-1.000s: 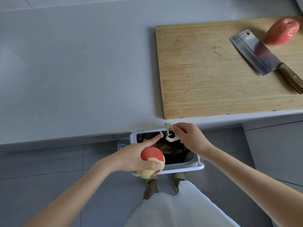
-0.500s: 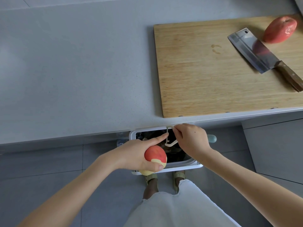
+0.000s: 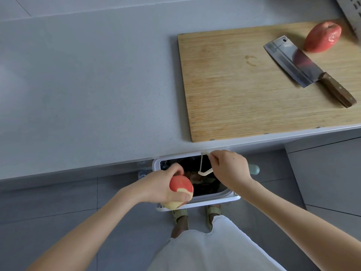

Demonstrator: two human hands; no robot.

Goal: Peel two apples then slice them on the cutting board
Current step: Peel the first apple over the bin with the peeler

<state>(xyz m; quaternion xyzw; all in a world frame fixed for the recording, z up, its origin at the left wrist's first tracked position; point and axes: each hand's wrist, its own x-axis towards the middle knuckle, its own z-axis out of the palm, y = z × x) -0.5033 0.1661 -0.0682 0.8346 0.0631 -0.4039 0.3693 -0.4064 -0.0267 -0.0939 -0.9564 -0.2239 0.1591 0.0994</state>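
My left hand (image 3: 158, 184) grips a partly peeled apple (image 3: 180, 191), red on top and pale below, over the front rim of a white bin (image 3: 214, 201) on the floor. My right hand (image 3: 228, 167) grips a pale peeler (image 3: 204, 167) above the bin's dark inside; its teal handle end pokes out to the right of the hand. A second, unpeeled red apple (image 3: 322, 37) lies at the far right of the wooden cutting board (image 3: 244, 98). A cleaver (image 3: 293, 61) with a brown handle lies next to it on the board.
The grey countertop (image 3: 88, 85) stretches left of the board, its front edge running just above the bin. A perforated metal object (image 3: 351, 12) shows at the top right corner. Grey cabinet fronts and floor tiles lie below; my sandalled feet stand behind the bin.
My left index finger, which pointed at the peeler, has curled back onto the apple. The apple has turned slightly in my left hand. My right hand stays over the bin.
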